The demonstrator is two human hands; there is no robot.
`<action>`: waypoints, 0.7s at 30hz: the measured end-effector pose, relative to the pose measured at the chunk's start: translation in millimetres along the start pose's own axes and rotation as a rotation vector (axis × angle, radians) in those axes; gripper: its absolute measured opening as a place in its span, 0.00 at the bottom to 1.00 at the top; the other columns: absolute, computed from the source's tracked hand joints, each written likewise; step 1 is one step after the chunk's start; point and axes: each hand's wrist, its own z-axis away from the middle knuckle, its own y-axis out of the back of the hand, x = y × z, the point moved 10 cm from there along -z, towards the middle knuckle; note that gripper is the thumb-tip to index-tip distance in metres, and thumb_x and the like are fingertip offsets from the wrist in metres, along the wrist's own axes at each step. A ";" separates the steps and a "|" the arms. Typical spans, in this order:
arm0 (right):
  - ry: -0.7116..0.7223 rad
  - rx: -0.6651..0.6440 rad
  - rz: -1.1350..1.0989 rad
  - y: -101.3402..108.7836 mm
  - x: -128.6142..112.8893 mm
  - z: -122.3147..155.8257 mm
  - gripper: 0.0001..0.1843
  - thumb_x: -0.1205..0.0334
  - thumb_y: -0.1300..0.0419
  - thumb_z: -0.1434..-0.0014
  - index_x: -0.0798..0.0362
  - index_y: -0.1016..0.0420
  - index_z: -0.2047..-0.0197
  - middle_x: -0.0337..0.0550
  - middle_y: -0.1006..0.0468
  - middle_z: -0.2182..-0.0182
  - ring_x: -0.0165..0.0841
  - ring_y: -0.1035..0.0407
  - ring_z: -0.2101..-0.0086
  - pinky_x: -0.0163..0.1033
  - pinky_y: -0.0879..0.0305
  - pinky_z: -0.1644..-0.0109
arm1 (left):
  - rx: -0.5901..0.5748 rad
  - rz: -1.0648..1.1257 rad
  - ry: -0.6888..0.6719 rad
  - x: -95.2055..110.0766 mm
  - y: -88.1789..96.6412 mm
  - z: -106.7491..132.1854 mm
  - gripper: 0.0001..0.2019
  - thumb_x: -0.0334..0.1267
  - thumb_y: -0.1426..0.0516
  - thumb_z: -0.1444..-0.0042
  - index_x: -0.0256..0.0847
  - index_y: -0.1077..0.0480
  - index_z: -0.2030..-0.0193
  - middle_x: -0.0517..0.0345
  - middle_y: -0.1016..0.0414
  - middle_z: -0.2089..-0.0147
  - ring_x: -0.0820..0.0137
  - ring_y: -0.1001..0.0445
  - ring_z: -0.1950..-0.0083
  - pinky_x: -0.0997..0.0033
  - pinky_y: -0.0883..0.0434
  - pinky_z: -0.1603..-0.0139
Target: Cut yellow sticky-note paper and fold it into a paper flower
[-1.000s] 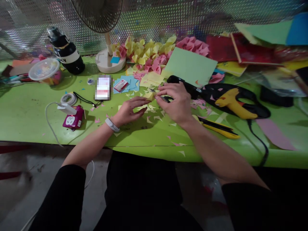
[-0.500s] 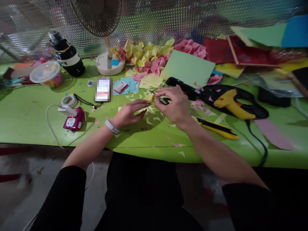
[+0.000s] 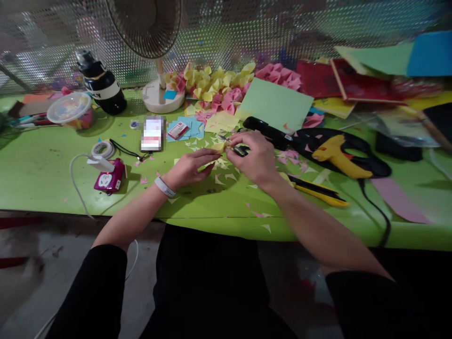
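The person's black-sleeved arms are reaching over the near edge of the green worktop (image 3: 42, 183), and a white wristband (image 3: 164, 186) is sitting on the left wrist. The left hand (image 3: 192, 165) is lying low over the middle of the worktop with its fingers stretched toward one o'clock, their tips pinching a small piece of yellow paper (image 3: 219, 147). The right hand (image 3: 256, 157) is meeting it from three o'clock, curled closed around small scissors (image 3: 240, 150) that are pointing at the paper; whether the blades are parted is too small to tell. Yellow and pink paper scraps (image 3: 226, 176) are lying under and around both hands. At four o'clock of the right hand a yellow and black knife (image 3: 318, 190) is lying just beside the wrist. At three o'clock, well apart, a yellow glue gun (image 3: 339, 157) is resting on its side. At nine o'clock of the left hand, well apart, a pink power socket (image 3: 108, 179) is carrying a white plug, with a tape roll (image 3: 102, 149) just beyond it. Further back at eleven o'clock a blurred phone (image 3: 152, 133) and blue squares (image 3: 189, 127) are lying side by side. At one o'clock a green sheet (image 3: 275, 103) is lying just beside a heap of yellow and pink paper flowers (image 3: 215, 84). Farthest off, at ten o'clock, a fan (image 3: 160, 94), a black bottle (image 3: 102, 87) and a lidded tub (image 3: 68, 106) are standing by the mesh wall.
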 end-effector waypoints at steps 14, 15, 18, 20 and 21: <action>-0.247 -0.058 -0.395 1.0 30.3 -7.8 0.10 0.59 0.37 0.43 0.48 0.24 0.56 0.44 0.18 0.60 0.39 0.23 0.59 0.48 0.26 0.52 | 0.085 -0.054 -0.122 0.9 19.6 -2.3 0.19 0.28 0.43 0.38 0.40 0.27 0.41 0.45 0.21 0.42 0.66 0.21 0.42 0.64 0.21 0.43; -0.292 -0.123 -0.439 -8.7 35.3 -5.9 0.11 0.59 0.36 0.43 0.49 0.24 0.56 0.43 0.18 0.62 0.38 0.23 0.62 0.47 0.25 0.55 | 0.081 -0.060 -0.127 0.8 19.1 -2.2 0.18 0.29 0.43 0.38 0.40 0.27 0.41 0.45 0.21 0.42 0.66 0.20 0.43 0.64 0.21 0.43; -0.354 -0.201 -0.506 -23.5 40.0 -0.3 0.13 0.60 0.35 0.45 0.50 0.25 0.55 0.41 0.19 0.66 0.35 0.24 0.67 0.43 0.26 0.63 | 0.083 -0.070 -0.141 0.4 18.2 -1.9 0.16 0.30 0.42 0.38 0.41 0.26 0.43 0.45 0.21 0.43 0.65 0.21 0.42 0.62 0.21 0.43; -0.353 -0.171 -0.491 -22.6 38.6 0.6 0.12 0.61 0.34 0.47 0.50 0.27 0.58 0.40 0.20 0.68 0.33 0.26 0.69 0.41 0.28 0.65 | 0.084 -0.061 -0.142 -0.3 18.1 -1.8 0.15 0.31 0.42 0.38 0.40 0.25 0.45 0.44 0.21 0.43 0.64 0.21 0.41 0.60 0.21 0.42; -0.345 -0.151 -0.466 -20.7 37.1 0.5 0.11 0.61 0.34 0.48 0.50 0.28 0.61 0.39 0.21 0.69 0.33 0.26 0.70 0.41 0.28 0.66 | 0.080 -0.057 -0.140 -0.8 18.0 -1.9 0.15 0.31 0.42 0.38 0.40 0.25 0.45 0.44 0.21 0.43 0.64 0.22 0.40 0.58 0.22 0.41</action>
